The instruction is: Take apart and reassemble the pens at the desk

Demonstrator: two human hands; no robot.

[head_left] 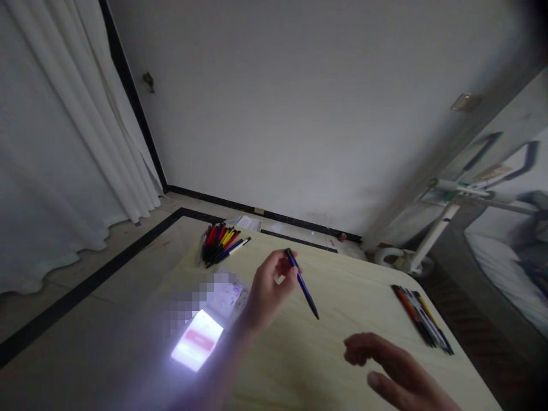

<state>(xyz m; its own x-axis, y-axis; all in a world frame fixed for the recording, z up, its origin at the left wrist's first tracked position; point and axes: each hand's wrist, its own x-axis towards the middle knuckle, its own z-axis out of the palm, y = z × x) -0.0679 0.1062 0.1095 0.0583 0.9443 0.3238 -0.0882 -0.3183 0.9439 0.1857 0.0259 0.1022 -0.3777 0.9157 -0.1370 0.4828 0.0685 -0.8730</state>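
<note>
Holding one blue pen (305, 288) in the left hand (270, 287); right hand (398, 368) unfilled

Pale wall (278, 114), cut off at the top of the frame. White curtain (64, 142) at left, cropped by the top and left edges. Pale wood table (351, 302) below: near edge out of view, left portion obscured by glare and the left forearm. White-framed apparatus (434, 237) at far right, smeared; type not determinable.

Left hand pinches the pen near its upper end; wrist blurred. Right hand open, fingers curved, thumb apart; wrist cropped by the bottom edge.

Pen cluster (220, 245) at the table's far left: red, yellow, blue, black, white; overlapping, count uncertain. Pen row (422, 317) near the right edge, roughly parallel, motion-blurred. Lit screen (198, 341) beside the left forearm, text washed out, pixelated patch by its upper end.

Blue pen: over mid-table, tip slanting down and right; clearance from the surface cannot be judged.
</note>
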